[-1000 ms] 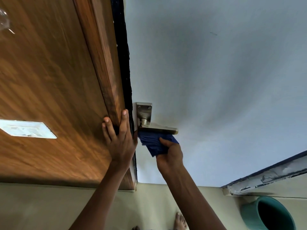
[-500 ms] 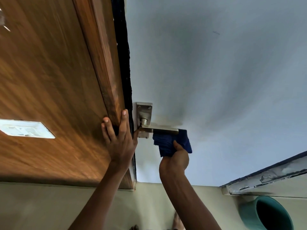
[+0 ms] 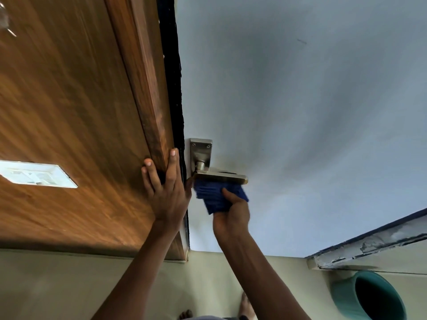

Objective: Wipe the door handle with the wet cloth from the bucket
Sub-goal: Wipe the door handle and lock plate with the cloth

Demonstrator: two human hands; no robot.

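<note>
The left hand (image 3: 169, 195) lies open and flat against the wooden door frame (image 3: 147, 107). Just right, the metal door handle (image 3: 219, 177) runs level, pointing right from its plate, while the right hand (image 3: 232, 218) grips the blue cloth (image 3: 216, 196) pressed under it; a green bucket (image 3: 367, 296) stands low right.

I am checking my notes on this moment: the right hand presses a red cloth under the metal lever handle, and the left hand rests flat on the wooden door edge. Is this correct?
One detail is wrong: the cloth is blue, not red. The head view shows the right hand pressing the folded blue cloth under the brushed metal lever handle, and the left hand flat on the brown wooden door edge.
</note>
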